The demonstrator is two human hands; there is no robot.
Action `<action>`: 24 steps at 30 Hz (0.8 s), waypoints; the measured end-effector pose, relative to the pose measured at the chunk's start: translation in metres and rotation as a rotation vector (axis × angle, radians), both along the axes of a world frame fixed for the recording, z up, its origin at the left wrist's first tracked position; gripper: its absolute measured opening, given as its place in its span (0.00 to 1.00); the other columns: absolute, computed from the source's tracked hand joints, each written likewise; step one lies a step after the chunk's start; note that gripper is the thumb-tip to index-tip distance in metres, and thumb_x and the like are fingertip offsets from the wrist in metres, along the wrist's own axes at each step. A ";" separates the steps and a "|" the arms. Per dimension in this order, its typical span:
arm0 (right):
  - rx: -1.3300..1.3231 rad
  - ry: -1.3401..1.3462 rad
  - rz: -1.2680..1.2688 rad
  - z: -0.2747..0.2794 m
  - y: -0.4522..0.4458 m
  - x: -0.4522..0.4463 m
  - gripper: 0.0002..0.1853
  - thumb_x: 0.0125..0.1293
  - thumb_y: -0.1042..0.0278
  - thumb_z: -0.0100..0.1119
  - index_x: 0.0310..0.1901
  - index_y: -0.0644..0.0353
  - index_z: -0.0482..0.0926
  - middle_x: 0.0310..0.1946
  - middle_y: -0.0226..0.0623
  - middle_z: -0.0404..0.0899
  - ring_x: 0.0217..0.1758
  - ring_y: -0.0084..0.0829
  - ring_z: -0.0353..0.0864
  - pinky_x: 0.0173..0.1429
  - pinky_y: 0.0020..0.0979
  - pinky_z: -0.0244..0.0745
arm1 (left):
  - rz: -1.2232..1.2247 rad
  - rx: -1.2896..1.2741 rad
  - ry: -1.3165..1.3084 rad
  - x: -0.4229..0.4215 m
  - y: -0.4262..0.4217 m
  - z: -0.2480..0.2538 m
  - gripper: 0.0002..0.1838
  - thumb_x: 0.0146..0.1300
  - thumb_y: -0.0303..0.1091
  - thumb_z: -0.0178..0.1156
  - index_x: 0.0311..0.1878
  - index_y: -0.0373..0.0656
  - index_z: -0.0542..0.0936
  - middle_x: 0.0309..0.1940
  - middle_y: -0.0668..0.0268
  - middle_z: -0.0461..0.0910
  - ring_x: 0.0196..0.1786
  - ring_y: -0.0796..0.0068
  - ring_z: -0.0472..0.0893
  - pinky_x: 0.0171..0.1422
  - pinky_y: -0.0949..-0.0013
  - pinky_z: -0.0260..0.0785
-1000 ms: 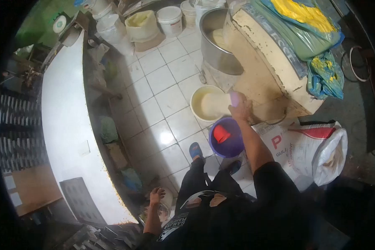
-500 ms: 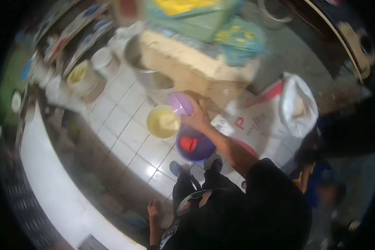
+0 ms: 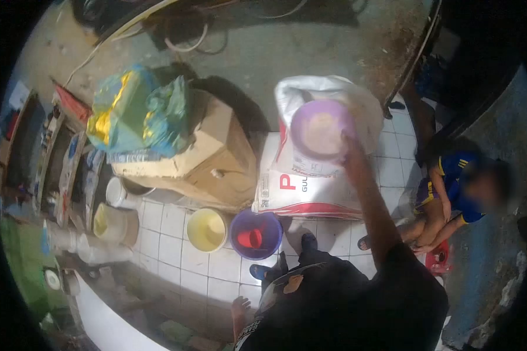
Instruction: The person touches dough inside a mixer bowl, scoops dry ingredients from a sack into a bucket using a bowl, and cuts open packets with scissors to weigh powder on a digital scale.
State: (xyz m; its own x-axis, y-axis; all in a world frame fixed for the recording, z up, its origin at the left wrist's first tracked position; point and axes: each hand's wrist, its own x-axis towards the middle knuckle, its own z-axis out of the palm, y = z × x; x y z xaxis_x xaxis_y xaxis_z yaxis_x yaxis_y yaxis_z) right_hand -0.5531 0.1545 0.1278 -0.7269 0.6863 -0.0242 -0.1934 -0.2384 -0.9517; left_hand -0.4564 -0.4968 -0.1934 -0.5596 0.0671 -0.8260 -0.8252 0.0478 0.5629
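The sack (image 3: pixel 295 86) stood open. From over the pail (image 3: pixel 199 241), the bowl (image 3: pixel 297 132) had moved above its mouth, pale contents (image 3: pixel 322 131) inside; I judged work had shifted from pouring to scooping. My right hand (image 3: pixel 353 147) held the rim, fingers closed narrow. My left hand (image 3: pixel 240 306) hung empty, fingers parted.

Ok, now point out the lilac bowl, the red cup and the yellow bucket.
Lilac bowl (image 3: pixel 298 131): head view, inner wall.
Red cup (image 3: pixel 249 239): head view, its body.
Yellow bucket (image 3: pixel 195 233): head view, inner wall.
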 end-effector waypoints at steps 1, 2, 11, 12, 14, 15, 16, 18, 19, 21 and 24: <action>-0.084 -0.120 -0.179 0.004 0.028 0.002 0.36 0.64 0.52 0.60 0.69 0.59 0.62 0.59 0.46 0.71 0.64 0.40 0.71 0.64 0.38 0.70 | -0.014 -0.008 0.013 -0.004 0.011 0.005 0.24 0.68 0.42 0.55 0.62 0.38 0.67 0.51 0.51 0.79 0.46 0.57 0.82 0.47 0.58 0.77; -0.094 -0.107 -0.189 0.003 0.054 0.000 0.36 0.64 0.52 0.60 0.69 0.59 0.62 0.59 0.46 0.71 0.64 0.40 0.71 0.64 0.38 0.70 | -0.055 -0.026 0.023 -0.005 0.023 0.013 0.24 0.68 0.42 0.55 0.61 0.37 0.67 0.51 0.51 0.78 0.46 0.57 0.82 0.47 0.59 0.76; 0.945 -0.959 -0.392 -0.093 0.169 -0.100 0.44 0.54 0.53 0.66 0.71 0.56 0.58 0.71 0.55 0.55 0.75 0.48 0.54 0.74 0.47 0.55 | -0.067 -0.100 0.083 0.024 0.042 0.045 0.21 0.69 0.42 0.54 0.61 0.41 0.70 0.50 0.53 0.79 0.44 0.59 0.81 0.46 0.59 0.75; 0.890 -1.011 -0.331 -0.106 0.171 -0.113 0.44 0.55 0.54 0.65 0.72 0.55 0.57 0.74 0.52 0.49 0.78 0.47 0.49 0.76 0.48 0.50 | -0.073 -0.119 0.075 0.032 0.045 0.049 0.21 0.69 0.42 0.54 0.61 0.41 0.70 0.49 0.53 0.79 0.44 0.59 0.82 0.46 0.59 0.75; 0.933 -0.869 -0.430 -0.144 0.171 -0.139 0.41 0.54 0.55 0.65 0.70 0.50 0.61 0.70 0.49 0.57 0.75 0.48 0.55 0.74 0.46 0.54 | -0.071 -0.149 0.056 0.048 0.047 0.058 0.21 0.69 0.41 0.54 0.60 0.41 0.71 0.49 0.53 0.79 0.44 0.59 0.82 0.46 0.59 0.75; 0.890 -0.832 -0.422 -0.157 0.173 -0.144 0.38 0.54 0.56 0.65 0.68 0.48 0.64 0.67 0.45 0.62 0.72 0.47 0.59 0.73 0.47 0.56 | -0.070 -0.160 0.048 0.055 0.048 0.061 0.21 0.69 0.41 0.55 0.60 0.41 0.71 0.48 0.53 0.79 0.44 0.59 0.82 0.45 0.59 0.75; 0.847 -0.795 -0.415 -0.164 0.174 -0.147 0.35 0.54 0.57 0.64 0.65 0.47 0.67 0.64 0.42 0.67 0.69 0.45 0.64 0.72 0.48 0.57 | -0.068 -0.168 0.042 0.062 0.047 0.063 0.21 0.69 0.41 0.55 0.59 0.40 0.71 0.48 0.53 0.79 0.43 0.59 0.82 0.45 0.59 0.75; 0.323 -0.490 -0.186 -0.180 0.179 -0.143 0.34 0.54 0.58 0.63 0.65 0.50 0.67 0.58 0.41 0.72 0.66 0.42 0.68 0.71 0.49 0.60 | -0.064 -0.176 0.024 0.074 0.049 0.062 0.20 0.68 0.40 0.55 0.59 0.40 0.71 0.47 0.53 0.80 0.43 0.59 0.82 0.45 0.60 0.75; -0.148 -0.212 0.033 -0.181 0.184 -0.134 0.36 0.55 0.57 0.63 0.67 0.53 0.64 0.56 0.42 0.72 0.65 0.41 0.68 0.72 0.49 0.60 | -0.063 -0.177 0.018 0.079 0.051 0.061 0.20 0.68 0.40 0.56 0.58 0.40 0.71 0.47 0.53 0.80 0.43 0.59 0.82 0.44 0.60 0.75; -0.323 -0.224 0.059 -0.180 0.193 -0.122 0.34 0.57 0.59 0.62 0.66 0.53 0.65 0.56 0.42 0.70 0.64 0.41 0.69 0.69 0.51 0.64 | -0.064 -0.176 0.012 0.085 0.056 0.057 0.20 0.68 0.40 0.56 0.58 0.40 0.72 0.46 0.53 0.80 0.43 0.59 0.82 0.44 0.60 0.75; -0.558 -0.126 0.072 -0.140 0.191 -0.096 0.29 0.60 0.61 0.59 0.63 0.54 0.64 0.57 0.44 0.67 0.62 0.44 0.69 0.65 0.56 0.70 | -0.069 -0.158 0.020 0.084 0.068 0.052 0.19 0.67 0.39 0.57 0.57 0.40 0.72 0.45 0.53 0.80 0.42 0.59 0.82 0.43 0.60 0.75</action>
State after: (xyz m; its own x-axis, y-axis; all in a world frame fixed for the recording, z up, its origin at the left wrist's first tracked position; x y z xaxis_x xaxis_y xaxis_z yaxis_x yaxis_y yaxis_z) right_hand -0.6493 0.3451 -0.0121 -0.7396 0.4932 -0.4579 -0.0511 -0.7196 -0.6926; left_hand -0.3728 -0.4290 -0.1412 -0.5744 -0.0241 -0.8182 -0.8057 0.1934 0.5599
